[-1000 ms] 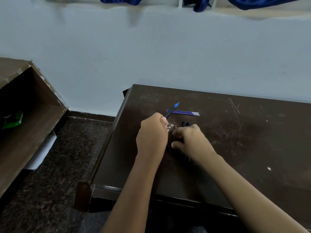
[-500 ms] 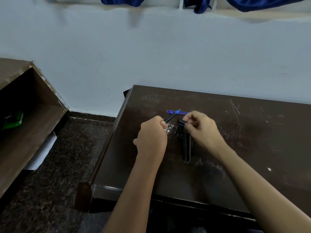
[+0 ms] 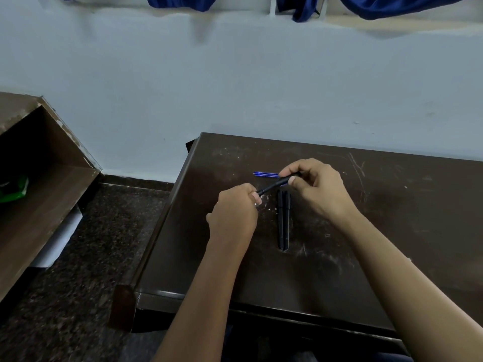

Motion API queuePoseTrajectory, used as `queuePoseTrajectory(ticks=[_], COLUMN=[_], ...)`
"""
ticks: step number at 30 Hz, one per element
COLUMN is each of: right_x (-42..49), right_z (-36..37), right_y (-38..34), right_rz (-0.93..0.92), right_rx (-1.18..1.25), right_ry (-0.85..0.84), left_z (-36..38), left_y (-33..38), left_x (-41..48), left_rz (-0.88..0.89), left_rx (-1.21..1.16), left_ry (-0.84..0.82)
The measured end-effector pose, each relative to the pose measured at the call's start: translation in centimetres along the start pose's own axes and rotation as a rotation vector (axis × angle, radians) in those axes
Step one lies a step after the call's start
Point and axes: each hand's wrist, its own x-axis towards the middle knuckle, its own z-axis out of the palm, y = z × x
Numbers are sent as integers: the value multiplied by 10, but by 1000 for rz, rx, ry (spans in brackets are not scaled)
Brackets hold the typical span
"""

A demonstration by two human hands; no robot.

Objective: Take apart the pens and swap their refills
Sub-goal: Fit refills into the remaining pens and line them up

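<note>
Both hands hold one black pen [image 3: 274, 184] between them, just above the table [image 3: 392, 231]. The left hand [image 3: 235, 212] has its fingers curled and pinches the pen's thin, lower end. The right hand [image 3: 318, 189] pinches the thicker, higher end between thumb and fingertips, so the pen slants up from left to right.

At the far left stands a brown wooden shelf unit [image 3: 39, 184] with a green object [image 3: 14, 188] in its shadowed compartment; what it is cannot be made out. A white sheet [image 3: 56, 244] shows beneath the shelf, on the dark speckled floor [image 3: 91, 257].

The table is dark brown and scratched, its far edge against a pale blue wall [image 3: 235, 87]. On it, just beyond the held pen, lie thin blue refills [image 3: 265, 174], side by side and running left to right; their right ends are hidden behind the right hand. Just right of the left hand and below the held pen, two more black pens [image 3: 280, 220] lie on the table, touching each other, lengthwise from near to far. Blue cloth [image 3: 180, 2] hangs along the top of the wall.
</note>
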Motion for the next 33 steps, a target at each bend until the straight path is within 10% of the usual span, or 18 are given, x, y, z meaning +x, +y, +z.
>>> queuePoseTrajectory(ticks=[20, 33], right_x=[-2, -6], right_z=[8, 16], right_y=[-5, 33], right_rz=[39, 399], right_rx=[-41, -271], right_ry=[-109, -196], left_z=[15, 32], left_y=[3, 11], left_x=[1, 3], left_rz=[-59, -89], left_rx=[105, 146], left_ry=[-6, 152])
